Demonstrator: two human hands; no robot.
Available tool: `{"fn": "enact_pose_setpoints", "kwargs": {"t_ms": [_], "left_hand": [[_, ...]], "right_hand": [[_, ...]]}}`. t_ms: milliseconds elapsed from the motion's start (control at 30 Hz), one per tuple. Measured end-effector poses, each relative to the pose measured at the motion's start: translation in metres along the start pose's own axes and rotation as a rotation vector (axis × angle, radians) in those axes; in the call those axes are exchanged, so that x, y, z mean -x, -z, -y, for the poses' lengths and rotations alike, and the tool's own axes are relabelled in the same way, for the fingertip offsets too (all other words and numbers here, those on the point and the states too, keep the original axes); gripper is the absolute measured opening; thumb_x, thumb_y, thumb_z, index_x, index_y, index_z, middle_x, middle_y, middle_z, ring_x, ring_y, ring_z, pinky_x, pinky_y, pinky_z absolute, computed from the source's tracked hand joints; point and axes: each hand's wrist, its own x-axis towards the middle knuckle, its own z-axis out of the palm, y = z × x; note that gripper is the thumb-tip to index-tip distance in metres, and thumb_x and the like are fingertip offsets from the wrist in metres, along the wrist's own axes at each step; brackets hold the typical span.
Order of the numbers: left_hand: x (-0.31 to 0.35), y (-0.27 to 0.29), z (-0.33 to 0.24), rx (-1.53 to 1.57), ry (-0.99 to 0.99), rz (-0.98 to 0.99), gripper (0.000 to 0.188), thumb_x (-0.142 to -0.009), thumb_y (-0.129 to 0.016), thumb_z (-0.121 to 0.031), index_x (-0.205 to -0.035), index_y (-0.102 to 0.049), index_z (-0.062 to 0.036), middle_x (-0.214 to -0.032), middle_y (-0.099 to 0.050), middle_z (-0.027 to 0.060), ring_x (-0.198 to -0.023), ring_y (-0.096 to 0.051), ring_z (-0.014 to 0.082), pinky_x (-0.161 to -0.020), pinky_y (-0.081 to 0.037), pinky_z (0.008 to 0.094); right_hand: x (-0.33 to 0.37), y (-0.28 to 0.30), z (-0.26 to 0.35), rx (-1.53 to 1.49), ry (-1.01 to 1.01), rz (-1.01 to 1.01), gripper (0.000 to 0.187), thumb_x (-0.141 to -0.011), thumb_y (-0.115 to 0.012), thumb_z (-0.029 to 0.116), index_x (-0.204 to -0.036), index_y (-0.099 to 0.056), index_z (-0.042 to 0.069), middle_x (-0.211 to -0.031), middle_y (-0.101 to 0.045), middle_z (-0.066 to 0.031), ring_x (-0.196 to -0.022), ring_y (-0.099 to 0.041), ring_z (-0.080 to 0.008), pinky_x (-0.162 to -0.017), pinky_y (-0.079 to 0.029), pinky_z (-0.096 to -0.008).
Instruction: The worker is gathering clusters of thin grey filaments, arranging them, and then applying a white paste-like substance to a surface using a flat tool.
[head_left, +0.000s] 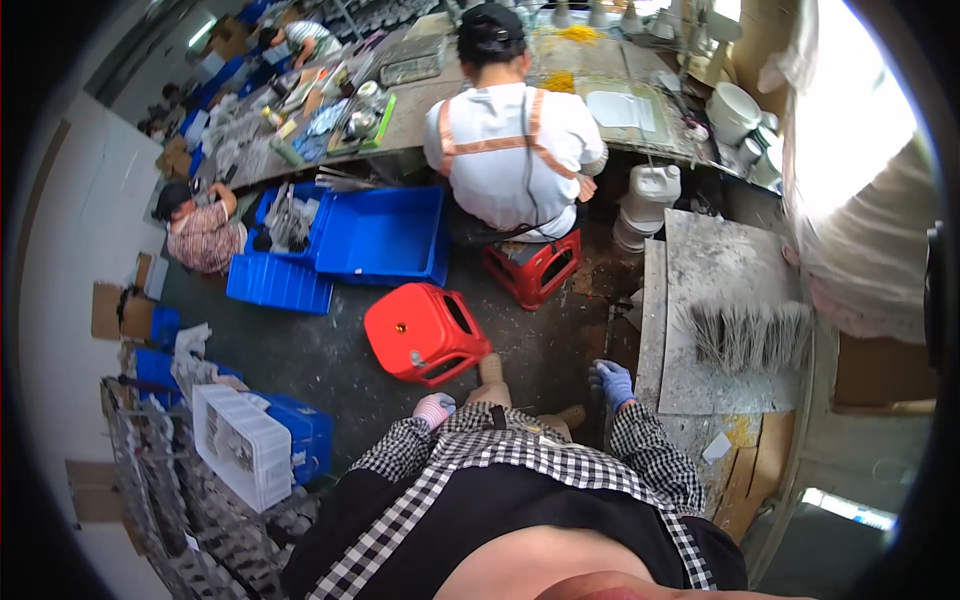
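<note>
My left hand (435, 408), in a pink-and-white glove, hangs beside my checked apron (540, 452) with its fingers curled in. Nothing shows in it. A red plastic stool (415, 325) stands just ahead of that hand. My right hand (614, 384) wears a blue-purple glove and hangs out to the right, its bent fingers a little apart and holding nothing that I can see. Closest to it is a grey-stained board (690, 375) on the right-hand bench, which carries a dense row of thin grey wire-like strands (750, 335).
A person in white (515, 150) sits on another red stool (535, 270) at the long workbench (420, 150). Blue bins (382, 235) stand left of them. A white crate (240, 445) sits by the left rack. White containers (652, 190) stand under the bench. Other people work farther left.
</note>
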Motion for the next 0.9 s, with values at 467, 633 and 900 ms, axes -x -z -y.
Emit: {"fn": "enact_pose_setpoints", "kwargs": {"t_ms": [467, 633, 900], "left_hand": [[-0.073, 0.072, 0.028, 0.163, -0.134, -0.070, 0.026, -0.084, -0.071, -0.023, -0.105, -0.071, -0.0086, -0.099, -0.073, 0.0114, -0.092, -0.070, 0.0242, -0.084, -0.054, 0.0334], [-0.084, 0.115, 0.077, 0.386, -0.002, -0.220, 0.027, -0.085, -0.071, -0.016, -0.109, -0.069, -0.0033, -0.101, -0.073, 0.0121, -0.095, -0.070, 0.0205, -0.086, -0.053, 0.0317], [-0.122, 0.205, 0.020, 0.432, -0.076, -0.184, 0.028, -0.088, -0.069, -0.015, -0.112, -0.067, -0.0002, -0.105, -0.073, 0.0141, -0.100, -0.069, 0.0221, -0.089, -0.052, 0.0319]], "right_hand": [[-0.049, -0.163, 0.025, 0.221, -0.123, 0.063, 0.027, -0.097, -0.060, 0.023, -0.116, -0.065, 0.005, -0.094, -0.069, -0.0073, -0.077, -0.067, -0.0184, -0.065, -0.055, -0.0328], [-0.077, -0.263, 0.083, 0.568, 0.012, 0.314, 0.032, -0.097, -0.059, 0.027, -0.116, -0.065, 0.002, -0.096, -0.070, -0.0089, -0.079, -0.066, -0.0178, -0.069, -0.054, -0.0322], [-0.141, -0.441, 0.203, 0.590, 0.367, 0.606, 0.029, -0.096, -0.060, 0.028, -0.107, -0.069, 0.003, -0.079, -0.067, -0.0037, -0.066, -0.059, -0.0106, -0.062, -0.050, -0.0272]]}}
